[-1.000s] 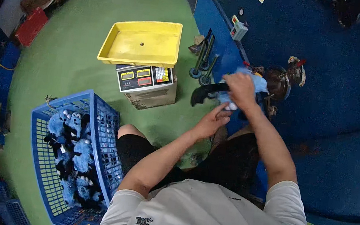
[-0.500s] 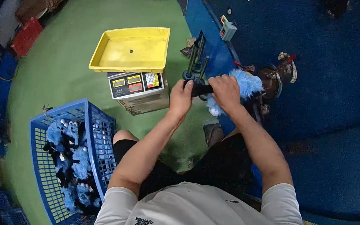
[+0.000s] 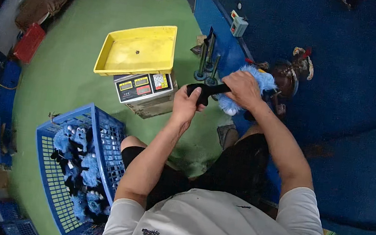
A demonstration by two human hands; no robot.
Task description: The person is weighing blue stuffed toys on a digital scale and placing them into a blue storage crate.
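Note:
My right hand (image 3: 244,89) grips a fluffy blue plush toy (image 3: 257,81) with a black limb. My left hand (image 3: 186,104) pinches the end of that black limb (image 3: 206,90), stretched between both hands. Both hands are held above my knees, just right of a weighing scale (image 3: 143,88) that carries a yellow tray (image 3: 136,50). The toy sits close to a dark metal fixture (image 3: 293,76) on the blue workbench (image 3: 343,90).
A blue plastic crate (image 3: 101,125) with several blue and black plush toys stands at my left on the green floor. Two upright black posts (image 3: 207,60) stand by the bench edge. A red crate (image 3: 29,42) and cardboard boxes (image 3: 41,3) lie far left.
My left hand rose from below to take hold of the toy's black limb. Both hands, with the toy, now sit closer together near the scale.

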